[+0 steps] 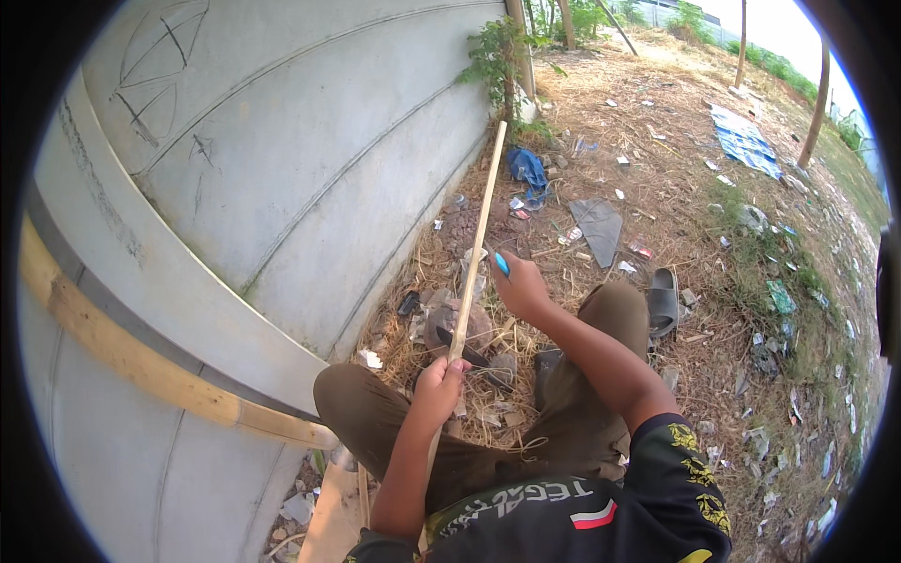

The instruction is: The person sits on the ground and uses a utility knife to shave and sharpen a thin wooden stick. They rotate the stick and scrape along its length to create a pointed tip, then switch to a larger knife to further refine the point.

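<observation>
My left hand (pixel 437 391) is closed around the lower part of a long, pale wooden or bamboo stick (pixel 481 230). The stick slants up and away from my lap, its far end near the wall. In my right hand (pixel 523 286) is a small blue-handled knife (pixel 502 264), mostly covered by my fingers. Its tip lies close beside the stick; I cannot tell whether it touches. Between my knees, a dark blade (pixel 476 357) lies on the ground behind the stick, next to a rounded stone (pixel 466 324).
A grey panel wall (pixel 310 141) rises along the left, with a thick bamboo pole (pixel 141 361) near it. A grey sandal (pixel 664 302) lies by my right knee. Blue cloth (pixel 528 171), a dark grey sheet (pixel 597 230), a blue-white tarp (pixel 744 141) and scattered litter lie on straw-covered ground.
</observation>
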{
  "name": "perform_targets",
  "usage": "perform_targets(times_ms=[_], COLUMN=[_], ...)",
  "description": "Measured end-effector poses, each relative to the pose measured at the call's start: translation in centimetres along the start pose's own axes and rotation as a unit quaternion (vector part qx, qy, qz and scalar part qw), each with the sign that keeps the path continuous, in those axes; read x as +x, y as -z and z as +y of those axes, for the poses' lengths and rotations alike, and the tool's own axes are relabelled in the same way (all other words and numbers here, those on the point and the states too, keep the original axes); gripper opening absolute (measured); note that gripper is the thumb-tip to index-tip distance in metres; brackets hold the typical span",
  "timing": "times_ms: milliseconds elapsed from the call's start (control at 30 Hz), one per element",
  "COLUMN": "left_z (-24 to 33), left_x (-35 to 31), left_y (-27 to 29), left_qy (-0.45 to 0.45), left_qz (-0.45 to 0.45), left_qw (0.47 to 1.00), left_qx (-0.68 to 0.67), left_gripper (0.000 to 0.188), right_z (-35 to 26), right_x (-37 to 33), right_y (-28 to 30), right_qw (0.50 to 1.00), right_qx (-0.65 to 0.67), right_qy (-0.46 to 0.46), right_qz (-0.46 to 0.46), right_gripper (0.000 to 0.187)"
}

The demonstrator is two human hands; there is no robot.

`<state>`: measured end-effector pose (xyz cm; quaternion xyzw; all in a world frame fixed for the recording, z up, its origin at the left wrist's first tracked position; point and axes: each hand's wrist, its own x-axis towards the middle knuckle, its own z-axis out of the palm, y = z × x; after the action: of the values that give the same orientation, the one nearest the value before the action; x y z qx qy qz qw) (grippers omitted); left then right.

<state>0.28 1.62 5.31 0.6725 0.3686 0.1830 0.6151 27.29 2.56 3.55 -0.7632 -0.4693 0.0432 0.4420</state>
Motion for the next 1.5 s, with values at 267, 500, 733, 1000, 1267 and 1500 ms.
perform_targets(times_ms=[267, 500, 733, 1000, 1267, 1500], left_z=[-0.4, -0.2, 0.8, -0.1, 0.1, -1.8], left_x=[0.5, 0.2, 0.0, -1.6, -11.7, -15.2], left_y=[-1.4, -2.1, -2.3, -4.9, -4.1, 0.5], left_qy=[-0.057, -0.023, -0.036, -0.079, -0.004, 0.058], left_qz=[0.175, 0.177, 0.152, 0.129, 0.024, 0.036], left_qw=[0.933, 0.916, 0.926, 0.937, 0.945, 0.979], left_qx=[0.309, 0.360, 0.344, 0.314, 0.326, 0.192], left_gripper=[0.030, 0.028, 0.027, 0.031, 0.028, 0.039], right_z=[-4.2, -4.1, -1.7, -1.4, 6.2, 6.2], right_x=[-4.3, -2.3, -0.2, 4.7, 11.2, 9.2], right_y=[-2.6, -2.8, -2.6, 1.5, 8.7, 12.5], right_qw=[0.954, 0.918, 0.936, 0.937, 0.914, 0.944], right_qx=[-0.207, -0.312, -0.298, -0.347, -0.375, -0.247], right_qy=[0.140, 0.196, 0.178, 0.003, -0.151, -0.207], right_qz=[-0.166, -0.143, -0.060, -0.049, 0.018, 0.070], right_gripper=[0.018, 0.011, 0.012, 0.011, 0.017, 0.022])
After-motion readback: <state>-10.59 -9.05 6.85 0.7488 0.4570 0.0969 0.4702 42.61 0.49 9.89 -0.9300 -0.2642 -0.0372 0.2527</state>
